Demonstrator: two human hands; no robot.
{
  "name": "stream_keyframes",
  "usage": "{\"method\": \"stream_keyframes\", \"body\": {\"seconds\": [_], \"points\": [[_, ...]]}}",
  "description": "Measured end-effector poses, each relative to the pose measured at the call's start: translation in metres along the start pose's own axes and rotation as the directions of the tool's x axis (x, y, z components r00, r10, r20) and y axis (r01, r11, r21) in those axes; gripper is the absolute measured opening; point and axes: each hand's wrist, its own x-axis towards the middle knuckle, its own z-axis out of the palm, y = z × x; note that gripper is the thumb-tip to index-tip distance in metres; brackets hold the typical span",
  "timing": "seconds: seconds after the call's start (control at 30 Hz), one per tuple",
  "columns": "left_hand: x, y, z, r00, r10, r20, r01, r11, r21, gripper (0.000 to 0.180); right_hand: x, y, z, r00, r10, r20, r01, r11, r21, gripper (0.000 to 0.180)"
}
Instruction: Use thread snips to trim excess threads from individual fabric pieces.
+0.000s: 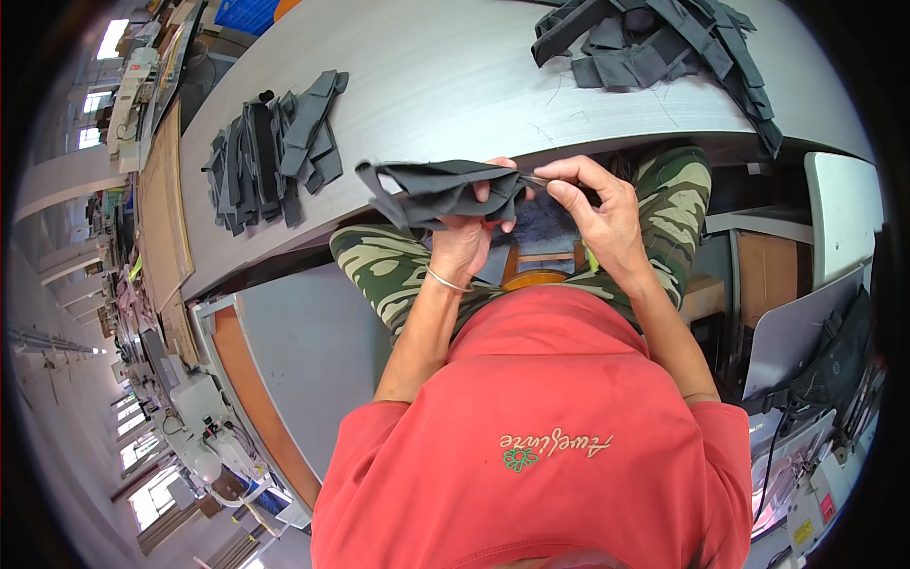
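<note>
My left hand (464, 237) is closed around a folded dark grey fabric piece (427, 188), held above my lap just off the table's near edge. The loose end of the cloth fans out to the left, with a small whitish patch showing near it. At the cloth's right end, my right hand (605, 216) pinches a thin, narrow tool (538, 179) between thumb and fingers. Its tip meets the fabric edge beside my left fingertips. Most of the tool is hidden in the hand, so its exact kind cannot be made out.
On the pale table (427, 85) lie a left pile of dark grey fabric strips (265, 156) and a larger right pile (664, 47), partly hanging over the edge. Loose threads lie nearby. A grey panel (308, 322) stands at left, a white board (842, 218) at right.
</note>
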Motion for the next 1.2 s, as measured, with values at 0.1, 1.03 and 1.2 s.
{"method": "stream_keyframes", "body": {"seconds": [0.1, 1.03, 1.2], "points": [[-0.001, 0.002, 0.002, 0.999, 0.017, -0.045, -0.013, 0.996, 0.088, 0.019, 0.001, -0.001, 0.000, 0.999, -0.023, 0.025, 0.022, 0.999, 0.032, 0.016], [0.004, 0.000, 0.015, 0.995, 0.091, -0.031, -0.067, 0.890, 0.452, 0.033, 0.005, 0.029, 0.003, 0.960, 0.265, -0.089, -0.199, 0.872, 0.448, 0.020], [0.002, -0.006, 0.022, 0.918, 0.309, 0.249, -0.337, 0.279, 0.899, 0.024, 0.018, 0.038, 0.009, 0.975, 0.006, -0.224, -0.001, 1.000, 0.024, 0.049]]}}
